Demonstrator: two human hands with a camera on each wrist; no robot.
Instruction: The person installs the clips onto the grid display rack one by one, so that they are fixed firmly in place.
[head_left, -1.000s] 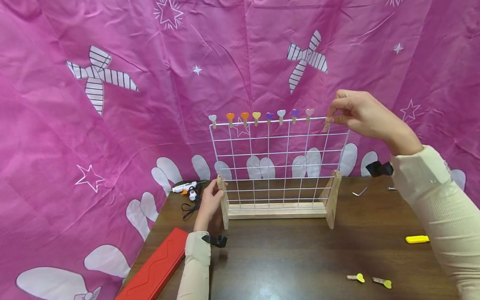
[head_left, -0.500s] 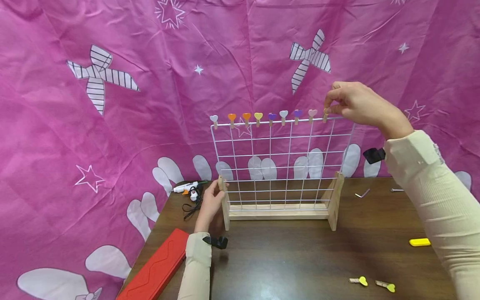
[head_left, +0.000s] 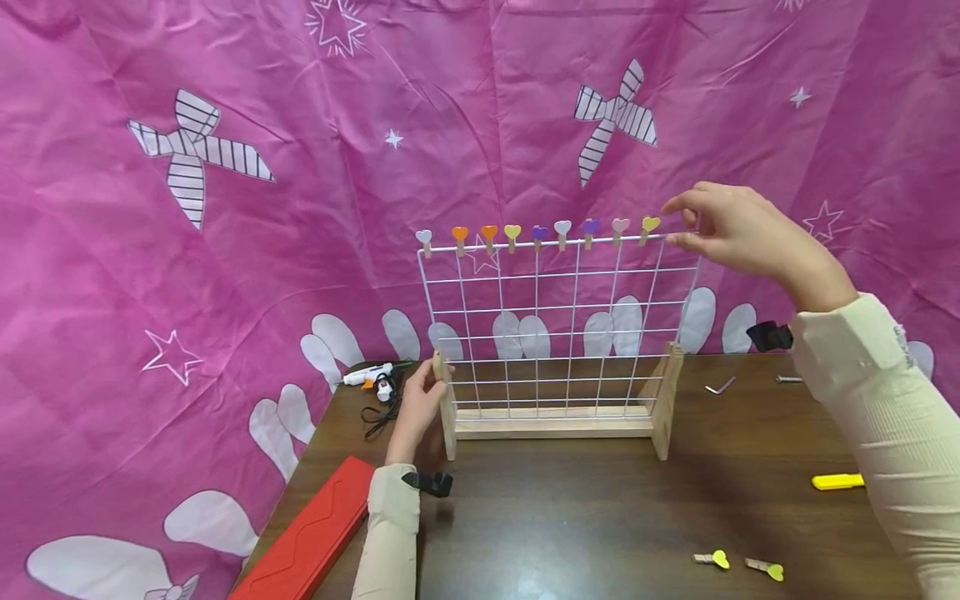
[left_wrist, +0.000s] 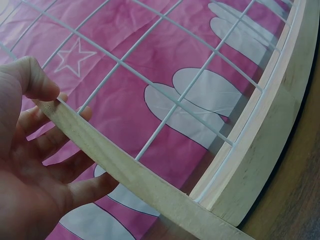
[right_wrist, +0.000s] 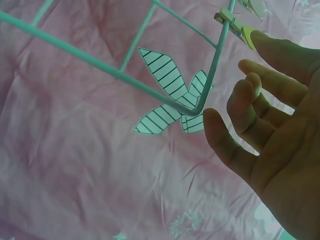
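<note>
A white wire grid [head_left: 577, 307] stands upright in a wooden stand [head_left: 555, 428]. Along its top wire sits a row of small heart clothespins in white, orange, yellow, purple and pink. My left hand [head_left: 422, 406] grips the stand's left wooden leg; in the left wrist view the thumb presses its tip [left_wrist: 47, 107] while the fingers lie behind. At the row's right end, a yellow heart clothespin [head_left: 650, 225] is clipped to the wire. My right hand [head_left: 742, 237] is just right of it, fingers parted and holding nothing. The right wrist view shows the thumb near this clothespin [right_wrist: 234, 26].
Two yellow heart clothespins, one left [head_left: 711, 559] and one right [head_left: 765, 569], lie on the table [head_left: 555, 517] at the front right. A yellow-handled tool [head_left: 837, 482], a hex key [head_left: 721, 386], a glue gun [head_left: 367, 375] with cord and a red box [head_left: 307, 533] lie around.
My right hand pinched the yellow heart clothespin on the top wire, shifted it slightly left, then let go and drew back right. My left hand stays on the leg.
</note>
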